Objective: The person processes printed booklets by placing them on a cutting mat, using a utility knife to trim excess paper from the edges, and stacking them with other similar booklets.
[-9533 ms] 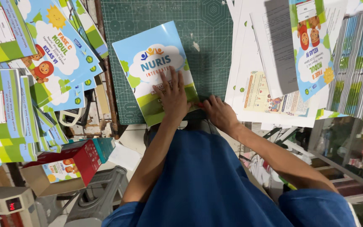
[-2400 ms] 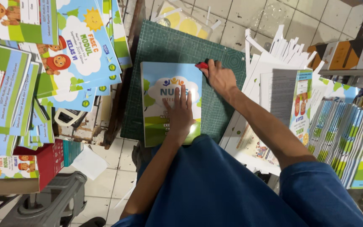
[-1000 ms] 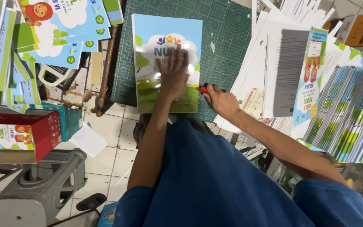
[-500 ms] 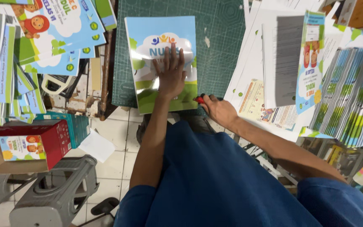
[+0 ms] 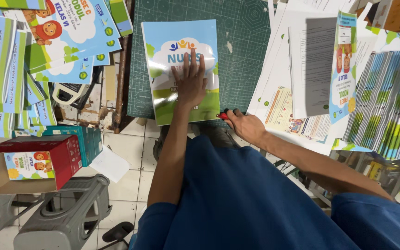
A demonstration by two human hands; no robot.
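The booklet (image 5: pixel 181 69) lies upper centre on the green cutting mat (image 5: pixel 246 51), long axis running up the frame, its glossy blue-and-green cover with a white cloud facing up. The left hand (image 5: pixel 191 83) presses flat on it, fingers spread. The right hand (image 5: pixel 245 126), at the booklet's lower right corner, is closed on what looks like a red-handled cutter (image 5: pixel 222 115), mostly hidden.

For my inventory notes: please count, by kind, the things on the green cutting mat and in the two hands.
Booklet under the left hand: 1
Red-handled cutter in the right hand: 1
Green mat: 1
Hands: 2
Total: 5
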